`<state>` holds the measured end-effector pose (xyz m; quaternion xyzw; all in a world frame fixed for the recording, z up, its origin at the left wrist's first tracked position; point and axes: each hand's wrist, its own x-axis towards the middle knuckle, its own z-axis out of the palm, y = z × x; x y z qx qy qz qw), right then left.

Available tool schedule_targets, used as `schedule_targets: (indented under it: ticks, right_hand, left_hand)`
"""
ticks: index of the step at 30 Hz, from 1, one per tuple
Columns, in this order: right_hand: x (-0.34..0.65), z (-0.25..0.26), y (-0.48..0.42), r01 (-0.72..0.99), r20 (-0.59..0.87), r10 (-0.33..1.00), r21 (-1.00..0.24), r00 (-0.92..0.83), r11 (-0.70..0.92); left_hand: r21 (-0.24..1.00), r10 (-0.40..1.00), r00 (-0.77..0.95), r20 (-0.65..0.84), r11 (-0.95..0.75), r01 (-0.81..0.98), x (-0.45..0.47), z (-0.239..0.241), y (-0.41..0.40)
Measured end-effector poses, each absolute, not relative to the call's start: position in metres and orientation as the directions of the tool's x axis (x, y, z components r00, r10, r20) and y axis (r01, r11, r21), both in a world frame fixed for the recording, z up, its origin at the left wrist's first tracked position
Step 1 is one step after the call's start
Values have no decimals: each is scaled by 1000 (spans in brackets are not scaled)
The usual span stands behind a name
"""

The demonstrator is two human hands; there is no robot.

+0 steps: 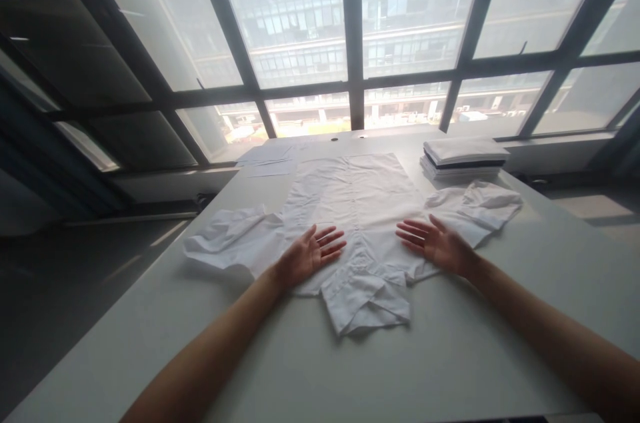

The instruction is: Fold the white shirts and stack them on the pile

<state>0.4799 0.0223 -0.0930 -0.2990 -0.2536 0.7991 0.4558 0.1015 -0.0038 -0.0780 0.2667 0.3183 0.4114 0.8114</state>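
A white button-up shirt (350, 196) lies spread on the table, its collar toward me and its hem toward the window. One sleeve reaches out to the left and the other to the right, both creased. My left hand (311, 254) is over the left side of the shirt near the collar, palm turned up, fingers stretched and apart. On the opposite side, my right hand (437, 245) is over the shirt by the right sleeve, also palm up with fingers spread. Neither hand holds anything. Whether they touch the cloth I cannot tell.
A stack of folded cloth (464, 158), mostly white with a dark layer, stands at the table's back right. Several paper sheets (267, 160) lie at the back left. The white table (280, 370) ends near tall windows (300, 10).
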Motion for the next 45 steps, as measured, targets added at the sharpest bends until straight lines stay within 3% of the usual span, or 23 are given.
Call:
schedule_targets:
  ticks: [7, 21, 24, 26, 29, 31, 33, 37, 45]
  right_hand:
    - [488, -98, 37, -660, -326, 941, -688, -93, -304]
    - [485, -100, 32, -628, -246, 968, -746, -52, -223]
    - [485, -101, 33, -609, -245, 968, -762, -48, -223]
    - [483, -102, 32, -576, -237, 971, -789, -38, -215]
    - [479, -105, 29, -456, -151, 988, -879, -11, -139]
    - [475, -108, 26, -278, -29, 1000, -960, 7, -26]
    - [471, -111, 22, -48, 119, 993, -992, -11, 118]
    - [467, -121, 20, 207, 302, 936, -918, -183, 337]
    - [475, -140, 20, 508, 172, 905, -780, -388, 366]
  left_hand:
    - [784, 963, 111, -244, 263, -563, 83, -80, 11]
    - [779, 952, 13, -307, 259, -571, 85, -80, 13]
    - [833, 960, -24, -281, 231, -502, 87, -82, 12]
    - [924, 977, -90, -192, 149, -352, 88, -84, 11]
    - [995, 986, -150, 75, -65, 72, 88, -87, 10]
    - [933, 970, -80, 230, -197, 300, 87, -90, 9]
    - [862, 953, 35, 300, -287, 418, 88, -94, 7]
    - [771, 943, 202, 265, -333, 543, 91, -100, 5]
    - [645, 948, 300, 108, -296, 704, 96, -102, -10]
